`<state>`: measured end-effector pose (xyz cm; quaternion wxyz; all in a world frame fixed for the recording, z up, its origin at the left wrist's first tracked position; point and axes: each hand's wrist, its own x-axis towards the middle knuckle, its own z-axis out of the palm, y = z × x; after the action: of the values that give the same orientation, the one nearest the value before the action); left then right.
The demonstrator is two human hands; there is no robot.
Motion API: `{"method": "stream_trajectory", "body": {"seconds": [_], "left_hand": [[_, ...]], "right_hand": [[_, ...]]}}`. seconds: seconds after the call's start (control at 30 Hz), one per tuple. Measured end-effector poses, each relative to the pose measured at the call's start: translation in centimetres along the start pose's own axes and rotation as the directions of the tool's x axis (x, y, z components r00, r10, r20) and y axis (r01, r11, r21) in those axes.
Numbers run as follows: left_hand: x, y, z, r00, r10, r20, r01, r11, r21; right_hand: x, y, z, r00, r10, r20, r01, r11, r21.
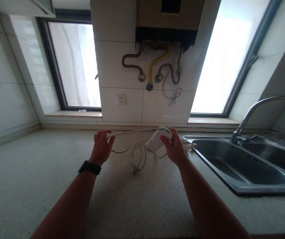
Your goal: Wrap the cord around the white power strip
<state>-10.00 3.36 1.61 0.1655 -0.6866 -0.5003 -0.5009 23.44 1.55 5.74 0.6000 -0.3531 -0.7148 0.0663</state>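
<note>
A speckled pale stone countertop (45, 186) runs below white wall tiles (119, 66), a double-bowl stainless-steel sink (256, 189) at right. A pale tapered object (189, 145) shows partly behind the right hand (175, 146), which grips a white plastic block (154, 141) over the counter, long axis slanting near-left to far-right. The left hand (102, 148) pinches a thin white cable (130, 132) stretched sideways.

white plastic rectangular device (154, 141), whitish slender cord (130, 132), speckled pale-grey stone-like countertop (33, 172), silver-grey metal sink (256, 188), yellow curved pipe (150, 68), black wristband (92, 168)
</note>
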Motion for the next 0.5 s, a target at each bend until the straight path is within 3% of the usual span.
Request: {"method": "stream_trajectory", "body": {"seconds": [0.07,0.13,0.2,0.3,0.4,0.43,0.5], "left_hand": [[-0.8,-0.5,1.4,0.994,0.000,0.112,-0.001,1.000,0.014],[-1.6,-0.3,2.6,0.944,0.039,0.327,-0.019,0.998,-0.065],[-2.2,0.8,3.5,0.855,0.011,0.519,0.106,0.975,-0.196],[-3.0,3.5,4.1,0.721,-0.010,0.693,0.331,0.884,-0.331],[-3.4,4.9,4.3,0.620,0.046,0.783,0.408,0.834,-0.372],[-3.5,4.9,4.3,0.611,0.033,0.791,0.433,0.823,-0.368],[-3.2,4.1,4.2,0.646,-0.093,0.758,0.502,0.800,-0.330]], "right_hand": [[0.1,-1.0,-0.2,0.995,-0.016,-0.102,0.031,0.988,0.149],[0.5,-2.4,-0.3,0.986,-0.014,-0.164,0.056,0.967,0.248],[1.2,-4.0,-0.3,0.987,-0.003,-0.160,0.057,0.940,0.336],[2.7,-6.4,-0.7,0.994,-0.009,-0.106,0.050,0.918,0.393],[4.7,-8.5,-1.7,1.000,-0.004,-0.021,0.009,0.967,0.254],[5.3,-9.1,-2.2,1.000,-0.001,0.008,-0.001,0.987,0.163],[6.5,-9.9,-3.4,0.997,0.013,0.078,-0.010,0.999,-0.035]]}}
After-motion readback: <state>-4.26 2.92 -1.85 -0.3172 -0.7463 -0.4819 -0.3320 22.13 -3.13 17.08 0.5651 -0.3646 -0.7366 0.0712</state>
